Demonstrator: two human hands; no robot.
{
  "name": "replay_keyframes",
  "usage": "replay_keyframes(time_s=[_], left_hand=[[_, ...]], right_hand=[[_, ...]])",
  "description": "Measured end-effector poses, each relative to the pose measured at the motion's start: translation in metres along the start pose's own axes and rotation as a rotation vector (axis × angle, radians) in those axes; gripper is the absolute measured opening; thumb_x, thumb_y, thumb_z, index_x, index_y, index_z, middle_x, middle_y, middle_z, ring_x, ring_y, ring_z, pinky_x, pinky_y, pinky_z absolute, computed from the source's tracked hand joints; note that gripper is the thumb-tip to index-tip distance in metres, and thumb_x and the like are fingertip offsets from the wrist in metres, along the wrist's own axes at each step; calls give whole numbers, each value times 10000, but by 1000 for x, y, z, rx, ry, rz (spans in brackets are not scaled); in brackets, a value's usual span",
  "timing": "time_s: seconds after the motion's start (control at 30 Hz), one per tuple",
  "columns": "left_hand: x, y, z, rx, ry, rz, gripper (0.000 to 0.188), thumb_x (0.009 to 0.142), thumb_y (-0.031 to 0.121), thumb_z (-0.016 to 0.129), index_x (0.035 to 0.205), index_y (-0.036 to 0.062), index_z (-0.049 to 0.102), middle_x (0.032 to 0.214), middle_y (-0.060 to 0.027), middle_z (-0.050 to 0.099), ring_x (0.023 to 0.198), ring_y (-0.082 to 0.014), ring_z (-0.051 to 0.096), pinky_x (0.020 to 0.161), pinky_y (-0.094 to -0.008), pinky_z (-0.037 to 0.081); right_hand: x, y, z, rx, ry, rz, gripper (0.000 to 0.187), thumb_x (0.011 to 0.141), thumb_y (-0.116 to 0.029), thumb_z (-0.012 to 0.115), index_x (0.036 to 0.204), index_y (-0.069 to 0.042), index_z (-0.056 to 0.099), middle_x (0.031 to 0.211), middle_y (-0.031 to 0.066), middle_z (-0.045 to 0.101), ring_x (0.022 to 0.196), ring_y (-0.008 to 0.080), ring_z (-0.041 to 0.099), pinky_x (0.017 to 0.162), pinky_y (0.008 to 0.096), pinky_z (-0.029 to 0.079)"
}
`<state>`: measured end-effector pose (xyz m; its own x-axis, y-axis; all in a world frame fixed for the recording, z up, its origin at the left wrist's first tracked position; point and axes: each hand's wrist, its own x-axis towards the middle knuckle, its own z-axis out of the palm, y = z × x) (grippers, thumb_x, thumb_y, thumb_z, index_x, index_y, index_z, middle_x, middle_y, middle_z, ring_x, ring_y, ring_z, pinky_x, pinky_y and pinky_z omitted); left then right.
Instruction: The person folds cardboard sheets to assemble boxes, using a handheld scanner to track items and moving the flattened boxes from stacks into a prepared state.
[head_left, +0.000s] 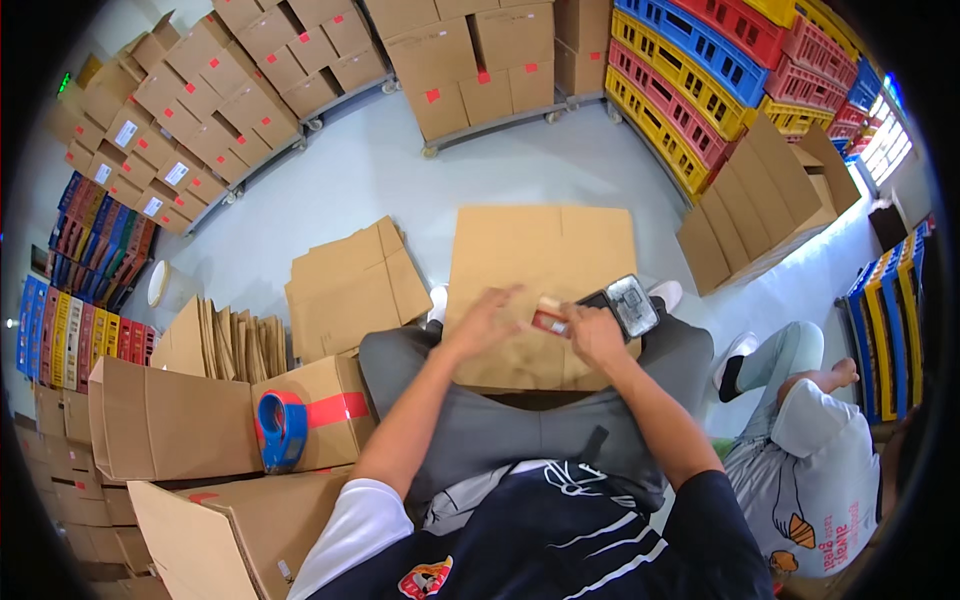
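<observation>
A flat folded cardboard box [545,255] lies across my lap. My right hand [595,335] is closed round a small hand stamp [549,316] with a pale and reddish body, held over the cardboard. Just beyond that hand, an ink pad in an open black case [632,305] rests by the board's right edge near my right knee; its surface looks grey and worn. Over the left part of the cardboard is my left hand [487,322], fingers apart, slightly blurred and holding nothing. Whether its fingertips touch the board I cannot tell.
Flattened cardboard [355,290] lies on the floor ahead to the left. A blue tape dispenser [283,430] stands against a taped box [345,375] at my left. Another person [810,470] sits close on my right. Stacked boxes [465,60] and plastic crates [690,75] stand beyond.
</observation>
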<state>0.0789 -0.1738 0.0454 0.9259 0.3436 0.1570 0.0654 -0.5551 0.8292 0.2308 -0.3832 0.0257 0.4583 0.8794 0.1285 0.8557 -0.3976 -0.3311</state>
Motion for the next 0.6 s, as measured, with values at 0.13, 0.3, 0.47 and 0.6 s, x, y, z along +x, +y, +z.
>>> replay_keyframes(time_s=[0.13, 0.3, 0.47, 0.6], left_hand=[[14, 4, -4, 308, -124, -44, 348, 775, 112, 757, 1115, 88, 689, 1120, -136, 626, 1028, -348, 617, 898, -434, 511], [33, -12, -44, 273, -55, -117, 241, 767, 94, 748, 1002, 53, 717, 1041, -141, 675, 969, -338, 649, 852, -417, 514], [61, -61, -70, 180, 123, -201, 189, 786, 115, 729, 957, 37, 716, 958, -166, 702, 875, -357, 664, 808, -444, 517], [78, -118, -71, 45, 180, -454, 246, 830, 128, 717, 1053, 31, 683, 1007, -183, 717, 985, -324, 689, 853, -400, 524]], right_hand=[[21, -37, 10, 61, 4, -82, 354, 875, -163, 618, 1214, -63, 615, 1010, 155, 695, 945, 318, 653, 810, 442, 467], [68, -55, 7, 182, -61, 49, 375, 905, -214, 630, 1246, -59, 619, 1097, 150, 645, 1071, 296, 587, 840, 454, 469], [132, -50, 62, 362, 146, -21, 424, 895, -260, 662, 1269, -64, 624, 1128, 128, 625, 1099, 319, 556, 904, 451, 470], [180, -50, 102, 395, 142, 15, 393, 891, -248, 665, 1239, -67, 651, 1131, 127, 651, 1070, 343, 572, 913, 437, 470]])
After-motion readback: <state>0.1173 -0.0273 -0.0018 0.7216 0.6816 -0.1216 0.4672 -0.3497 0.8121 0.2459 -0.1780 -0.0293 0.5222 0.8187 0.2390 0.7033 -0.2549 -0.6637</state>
